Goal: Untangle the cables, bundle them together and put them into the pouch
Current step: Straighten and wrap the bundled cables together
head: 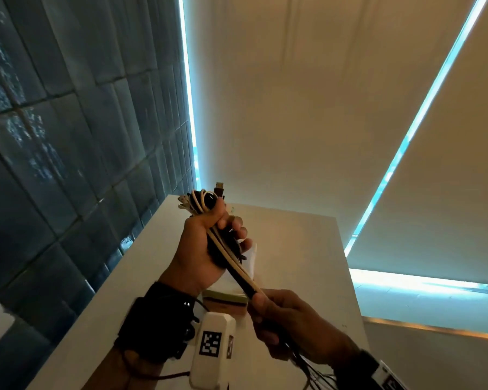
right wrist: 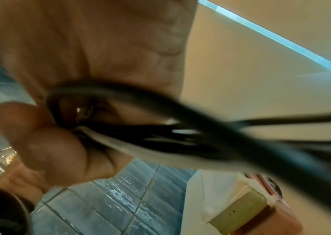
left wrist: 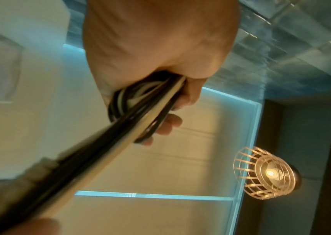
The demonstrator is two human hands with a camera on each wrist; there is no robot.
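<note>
A bundle of cream and black cables (head: 226, 256) is stretched slantwise above the white table (head: 299, 249). My left hand (head: 213, 235) grips its upper part in a fist, with looped ends and a USB plug sticking out on top. My right hand (head: 268, 313) grips the lower end, and thin black strands trail out below it. The left wrist view shows my left hand (left wrist: 160, 60) wrapped round the coiled cables (left wrist: 138, 111). In the blurred right wrist view my right hand (right wrist: 104, 63) holds the black cables (right wrist: 180, 135). A green and brown pouch (head: 226, 301) lies on the table under the hands.
A dark blue tiled wall (head: 68, 136) runs along the table's left edge. Cream blinds (head: 321, 108) hang behind the table. A white marker block (head: 212, 350) is strapped to my left wrist. The pouch (right wrist: 241, 211) has a clear plastic flap. A lit wire lamp (left wrist: 269, 173) hangs overhead.
</note>
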